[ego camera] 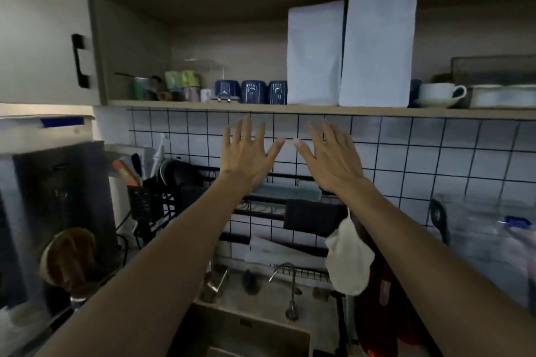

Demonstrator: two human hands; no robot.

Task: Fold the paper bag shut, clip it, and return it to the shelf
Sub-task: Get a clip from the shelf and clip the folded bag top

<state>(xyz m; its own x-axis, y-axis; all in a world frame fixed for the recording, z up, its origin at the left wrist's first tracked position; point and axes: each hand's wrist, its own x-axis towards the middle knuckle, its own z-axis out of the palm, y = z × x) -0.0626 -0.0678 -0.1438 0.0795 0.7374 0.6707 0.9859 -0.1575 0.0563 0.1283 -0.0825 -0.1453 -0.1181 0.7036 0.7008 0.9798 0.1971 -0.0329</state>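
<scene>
2 hands hang empty, fingers (246, 130) spread wide, palms forward: left hand (246, 153), right hand (330, 156), thumbs nearly touching, both arms stretched up just below the shelf (203, 106). 2 white bags (314, 52) stand upright there, side by side. They look light, stiff-sided, creasable; best gripped at both sides, mid-height.
</scene>
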